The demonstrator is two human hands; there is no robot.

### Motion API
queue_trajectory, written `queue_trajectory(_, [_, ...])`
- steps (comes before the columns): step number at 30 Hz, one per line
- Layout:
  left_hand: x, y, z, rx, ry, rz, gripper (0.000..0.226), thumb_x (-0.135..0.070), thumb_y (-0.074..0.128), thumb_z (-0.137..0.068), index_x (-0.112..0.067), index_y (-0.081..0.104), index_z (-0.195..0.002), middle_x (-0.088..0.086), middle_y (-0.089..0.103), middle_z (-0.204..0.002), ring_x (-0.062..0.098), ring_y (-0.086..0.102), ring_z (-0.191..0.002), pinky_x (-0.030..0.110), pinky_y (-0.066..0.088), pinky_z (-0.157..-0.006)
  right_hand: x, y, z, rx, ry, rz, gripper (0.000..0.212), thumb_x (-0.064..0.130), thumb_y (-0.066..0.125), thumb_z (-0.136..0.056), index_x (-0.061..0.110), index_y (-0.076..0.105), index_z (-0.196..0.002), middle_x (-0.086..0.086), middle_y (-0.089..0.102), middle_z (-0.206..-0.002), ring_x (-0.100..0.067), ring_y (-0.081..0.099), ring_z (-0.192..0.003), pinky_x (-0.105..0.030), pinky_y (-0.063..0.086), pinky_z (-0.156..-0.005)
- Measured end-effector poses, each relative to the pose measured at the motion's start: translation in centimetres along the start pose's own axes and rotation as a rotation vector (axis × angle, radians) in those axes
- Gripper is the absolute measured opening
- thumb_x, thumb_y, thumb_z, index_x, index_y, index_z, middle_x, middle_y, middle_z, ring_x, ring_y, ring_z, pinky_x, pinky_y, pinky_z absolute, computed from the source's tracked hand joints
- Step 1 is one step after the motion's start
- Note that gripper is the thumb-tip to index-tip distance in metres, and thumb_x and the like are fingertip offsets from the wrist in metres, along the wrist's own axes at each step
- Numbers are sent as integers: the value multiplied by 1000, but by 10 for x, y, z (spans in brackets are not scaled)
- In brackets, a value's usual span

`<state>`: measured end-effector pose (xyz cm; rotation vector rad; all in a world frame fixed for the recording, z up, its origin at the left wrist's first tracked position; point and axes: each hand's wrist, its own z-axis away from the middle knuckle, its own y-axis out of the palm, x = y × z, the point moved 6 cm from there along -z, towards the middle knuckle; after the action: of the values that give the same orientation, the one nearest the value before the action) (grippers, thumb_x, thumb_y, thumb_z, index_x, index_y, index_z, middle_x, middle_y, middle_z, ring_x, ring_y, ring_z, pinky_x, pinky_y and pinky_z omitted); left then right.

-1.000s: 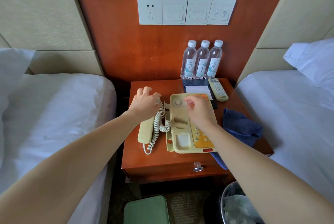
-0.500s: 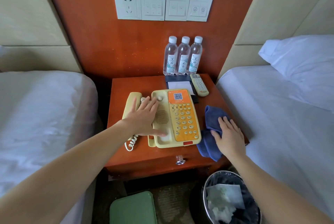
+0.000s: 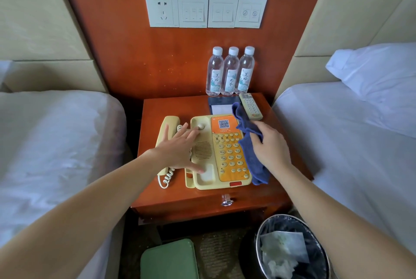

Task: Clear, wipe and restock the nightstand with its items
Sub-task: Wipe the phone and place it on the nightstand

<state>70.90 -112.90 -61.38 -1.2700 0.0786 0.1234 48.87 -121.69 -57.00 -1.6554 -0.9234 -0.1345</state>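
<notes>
A cream telephone (image 3: 225,166) with an orange keypad sits on the wooden nightstand (image 3: 155,107). Its handset (image 3: 165,125) lies off the cradle at the left, joined by a coiled cord (image 3: 167,176). My left hand (image 3: 180,147) rests flat, fingers spread, on the phone's left side. My right hand (image 3: 270,146) grips a blue cloth (image 3: 249,143) that hangs over the phone's right edge. Three water bottles (image 3: 230,71) stand at the back. A remote (image 3: 251,106) and a dark notepad holder (image 3: 221,104) lie in front of them.
White beds flank the nightstand, left (image 3: 56,139) and right (image 3: 351,134), with a pillow (image 3: 380,69) on the right one. A lined bin (image 3: 292,249) with paper stands below right, a green stool (image 3: 168,260) below centre. Wall switches (image 3: 206,9) sit above. A drawer pull (image 3: 226,200) faces me.
My right hand left the phone, went to the blue cloth on the nightstand's right side, closed on it and lifted it over the phone. My left hand let go of the handset and now rests on the base.
</notes>
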Motion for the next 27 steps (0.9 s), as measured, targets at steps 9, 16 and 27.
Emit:
queue_trajectory(9, [24,8,-6,56,-86,-23,144,-96,49,-53,-21,-24,-151,-8,-28,-159,19,-30,-144,66,-17,-111,31,70,-20,279,-22,563,64,61,21,-98,28,21,-154,2,16,-163,-19,12,-149,-44,13,-117])
queue_trajectory(16, [22,8,-7,57,-82,-35,142,-95,50,-54,-21,-25,-151,-7,-30,-158,20,-30,-144,70,-12,-110,60,103,-44,262,-165,548,51,45,33,-101,28,36,-149,6,30,-157,-17,18,-147,-43,5,-119])
queue_trajectory(27, [27,12,-2,28,-63,38,137,-96,49,-54,-33,-31,-147,-18,-40,-149,14,-30,-144,72,-5,-110,52,111,-54,306,-312,506,60,43,13,-96,30,45,-145,6,39,-154,-16,33,-143,-41,17,-117])
